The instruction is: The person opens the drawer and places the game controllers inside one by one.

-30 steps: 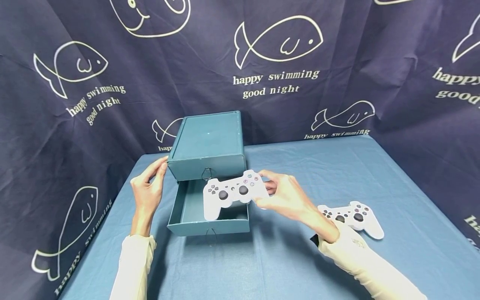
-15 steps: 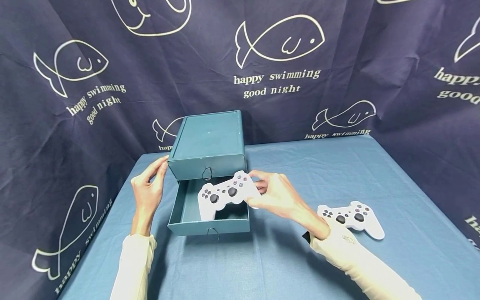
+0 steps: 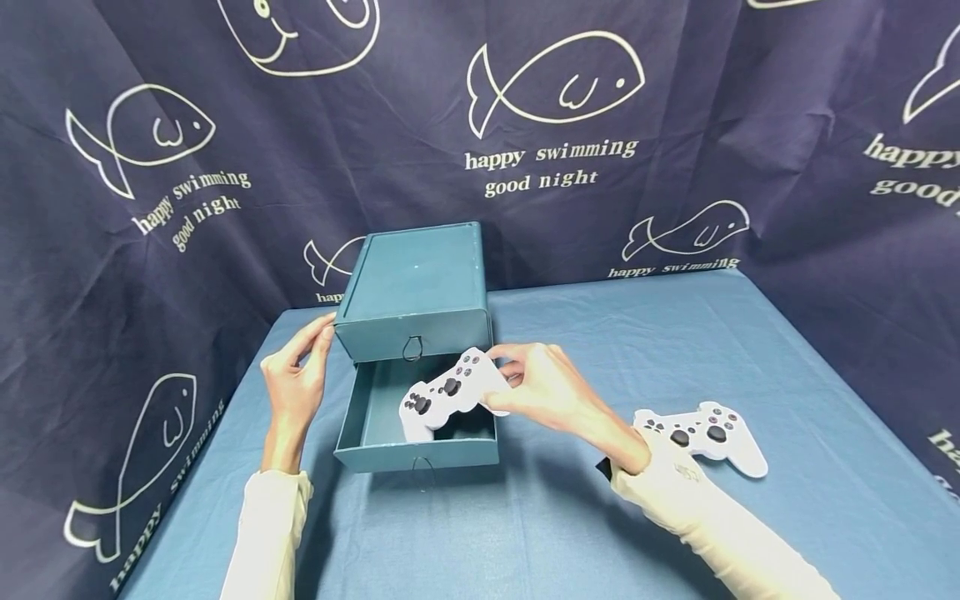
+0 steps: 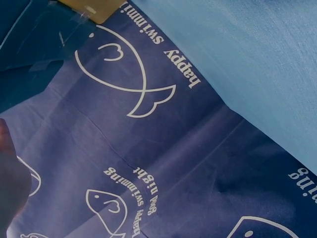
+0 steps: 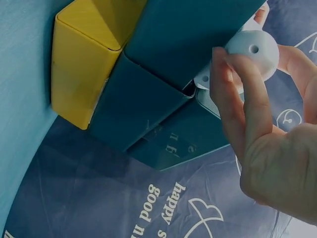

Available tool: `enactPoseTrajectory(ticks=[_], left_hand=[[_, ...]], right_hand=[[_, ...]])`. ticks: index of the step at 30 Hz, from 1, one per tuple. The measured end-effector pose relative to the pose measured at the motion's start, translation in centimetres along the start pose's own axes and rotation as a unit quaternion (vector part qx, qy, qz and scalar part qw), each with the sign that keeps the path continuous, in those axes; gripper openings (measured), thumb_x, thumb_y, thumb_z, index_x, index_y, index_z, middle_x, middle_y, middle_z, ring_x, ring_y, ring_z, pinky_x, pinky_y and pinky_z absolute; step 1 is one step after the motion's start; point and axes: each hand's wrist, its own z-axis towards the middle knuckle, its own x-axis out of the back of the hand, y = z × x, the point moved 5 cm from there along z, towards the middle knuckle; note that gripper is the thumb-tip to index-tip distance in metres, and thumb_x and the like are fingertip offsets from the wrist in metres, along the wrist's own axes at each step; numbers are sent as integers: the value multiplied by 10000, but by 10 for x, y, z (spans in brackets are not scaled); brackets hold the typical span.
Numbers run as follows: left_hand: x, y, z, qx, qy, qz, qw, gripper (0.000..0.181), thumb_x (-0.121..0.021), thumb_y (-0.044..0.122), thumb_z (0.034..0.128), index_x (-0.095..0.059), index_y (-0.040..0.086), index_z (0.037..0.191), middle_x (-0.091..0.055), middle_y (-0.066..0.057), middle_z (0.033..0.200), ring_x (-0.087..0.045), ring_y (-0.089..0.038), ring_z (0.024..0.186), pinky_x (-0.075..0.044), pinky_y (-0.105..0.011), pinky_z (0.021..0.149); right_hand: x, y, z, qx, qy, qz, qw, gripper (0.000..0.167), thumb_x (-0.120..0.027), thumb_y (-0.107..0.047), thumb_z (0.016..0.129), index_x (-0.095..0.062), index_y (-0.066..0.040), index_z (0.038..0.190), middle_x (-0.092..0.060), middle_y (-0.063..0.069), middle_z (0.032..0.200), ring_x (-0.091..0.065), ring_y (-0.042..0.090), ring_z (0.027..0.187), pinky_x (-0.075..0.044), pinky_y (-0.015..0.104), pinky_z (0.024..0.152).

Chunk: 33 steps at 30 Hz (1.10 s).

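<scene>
A teal two-tier drawer cabinet [image 3: 416, 271] stands at the back left, its upper drawer closed and its lower drawer [image 3: 416, 456] pulled out. My left hand [image 3: 296, 379] holds the cabinet's front left corner between thumb and fingers; the left wrist view barely shows this hand. By one end, my right hand [image 3: 551, 387] pinches a white game controller [image 3: 467, 387] over the lower drawer. The controller tilts, its free left grip dipping behind the drawer front and its held end over the right wall. Farther right, a second white game controller [image 3: 738, 446] lies on the table, partly behind my right sleeve.
Light blue cloth covers the table [image 3: 585, 533]. A dark blue curtain [image 3: 420, 108] with white fish prints hangs behind and at the sides. In the right wrist view, a yellow box-like block [image 5: 81, 74] sits between the cabinet and table. Small wire loops [image 3: 412, 347] form the drawer pulls.
My right hand has moved left and slightly down with the controller, which tilts more, its left end now lower behind the drawer front. My left hand and the cabinet stay put.
</scene>
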Motion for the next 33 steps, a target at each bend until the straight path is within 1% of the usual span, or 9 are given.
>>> enactPoseTrajectory(ticks=[5, 13, 18, 21, 22, 24, 28, 29, 33], left_hand=[[0, 0, 0, 15, -14, -14, 10000, 209, -727, -89, 913, -777, -48, 1112, -764, -199, 997, -719, -13, 902, -492, -134, 821], [0, 0, 1, 54, -33, -37, 10000, 179, -733, -20, 943, -781, -32, 1115, -768, -182, 1001, -721, -20, 914, -497, -137, 827], [0, 1, 1, 41, -54, -70, 10000, 177, -730, 10, 957, -782, -25, 1123, -769, -174, 1018, -728, -38, 918, -501, -143, 836], [0, 2, 1, 47, -53, -82, 9999, 177, -727, 36, 968, -783, -22, 1125, -768, -172, 1025, -732, -49, 919, -502, -145, 839], [1, 1, 1, 54, -48, -82, 9999, 176, -729, 44, 969, -784, -21, 1123, -769, -170, 1026, -735, -60, 922, -504, -145, 841], [0, 1, 1, 59, -54, -89, 9999, 175, -728, 35, 967, -783, -23, 1123, -768, -171, 1028, -733, -52, 921, -506, -145, 844], [0, 0, 1, 52, -52, -95, 9999, 187, -722, -43, 943, -777, -41, 1121, -764, -185, 1035, -717, -8, 933, -506, -147, 849], [0, -1, 1, 50, -49, -90, 9999, 187, -720, -46, 943, -777, -42, 1121, -763, -187, 1034, -717, -7, 933, -507, -148, 850], [0, -1, 0, 50, -39, -82, 9999, 200, -723, -70, 928, -777, -43, 1119, -762, -192, 1030, -712, 4, 937, -507, -148, 852]], right_hand=[[-1, -3, 2, 124, -51, -134, 9998, 437, -759, -171, 767, -746, -102, 1198, -783, -18, 901, -677, 131, 692, -440, 302, 569], [-1, -9, 6, 255, -61, -384, 9989, 404, -765, -199, 763, -756, -134, 1162, -758, -119, 817, -541, 58, 549, -398, 279, 541], [-3, -12, 8, 316, -103, -492, 9982, 412, -759, -202, 763, -757, -97, 1162, -734, -156, 758, -477, 55, 539, -368, 278, 547], [-5, -14, 10, 321, -100, -639, 9974, 389, -755, -208, 759, -767, -101, 1133, -703, -181, 696, -457, 59, 542, -354, 277, 544], [-6, -15, 11, 324, -92, -703, 9970, 330, -756, -212, 759, -786, -113, 1073, -709, -186, 724, -464, 62, 560, -354, 277, 546], [-9, -15, 13, 317, -117, -738, 9967, 314, -764, -212, 761, -789, -122, 1060, -699, -188, 703, -478, 64, 567, -354, 277, 540], [-13, -16, 15, 310, -165, -717, 9968, 335, -781, -195, 760, -784, -118, 1086, -705, -170, 727, -555, 69, 620, -411, 282, 569], [-14, -16, 14, 310, -185, -687, 9970, 393, -783, -189, 759, -765, -108, 1143, -691, -168, 688, -561, 70, 611, -417, 284, 572], [-17, -17, 15, 328, -210, -684, 9969, 393, -782, -183, 754, -764, -112, 1141, -685, -158, 682, -557, 75, 605, -411, 284, 560]])
